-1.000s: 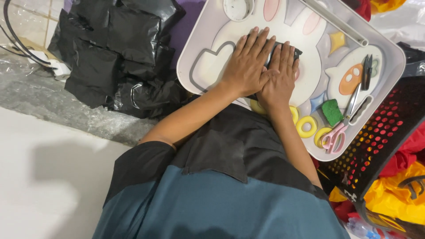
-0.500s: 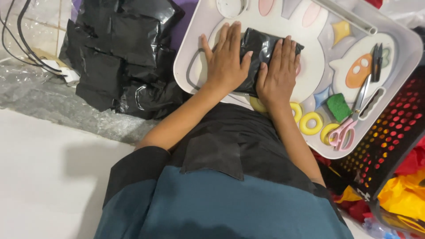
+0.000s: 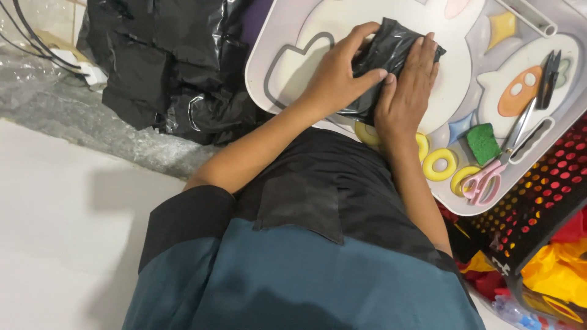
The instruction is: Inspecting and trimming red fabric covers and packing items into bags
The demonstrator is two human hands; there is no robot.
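Observation:
A folded black plastic bag (image 3: 390, 54) lies on a white lap tray (image 3: 275, 67) printed with cartoon shapes. My left hand (image 3: 335, 78) curls over the bag's left side, fingers gripping its edge. My right hand (image 3: 408, 91) lies flat on the bag's right half, pressing it down onto the tray. Both forearms reach up from my lap, which is covered by dark and teal clothing.
Pink-handled scissors (image 3: 498, 164), a green sponge (image 3: 483, 143) and a black clip (image 3: 550, 68) lie at the tray's right. A heap of black plastic bags (image 3: 165, 67) sits on the left over bubble wrap (image 3: 49, 104). A black perforated basket (image 3: 538, 208) with red and yellow material stands at right.
My hands have moved from lying flat together over the bag to either side of it. The left hand now curls around the bag's edge, and the bag shows between them.

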